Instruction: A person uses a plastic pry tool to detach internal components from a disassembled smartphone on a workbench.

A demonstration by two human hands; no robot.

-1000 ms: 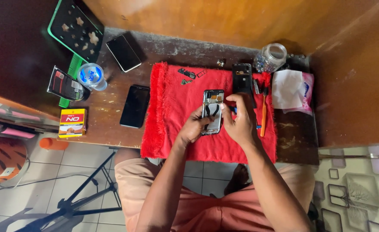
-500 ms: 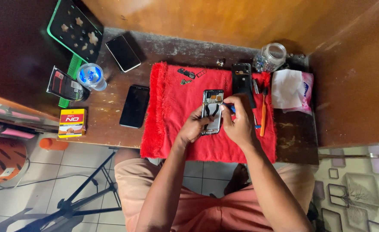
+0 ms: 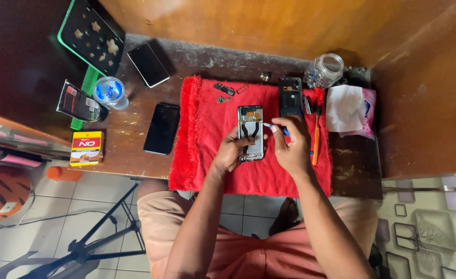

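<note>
An opened phone (image 3: 251, 132) with its back cover off lies on a red cloth (image 3: 207, 134) on the wooden table. My left hand (image 3: 231, 154) grips the phone's lower left edge and steadies it. My right hand (image 3: 290, 144) holds a thin blue-handled tool (image 3: 275, 127) whose white tip touches the phone's right side. A dark phone back cover (image 3: 291, 96) lies just beyond my right hand, with small loose parts (image 3: 225, 90) at the cloth's far edge.
A black phone (image 3: 162, 128) lies left of the cloth, another (image 3: 148, 64) further back. A water bottle (image 3: 110, 93), a yellow and red box (image 3: 86, 148), a green-edged tray (image 3: 91, 35), a glass jar (image 3: 325, 68), a tissue pack (image 3: 348, 109) and an orange tool (image 3: 316, 135) sit around. A tripod (image 3: 91, 243) stands on the floor.
</note>
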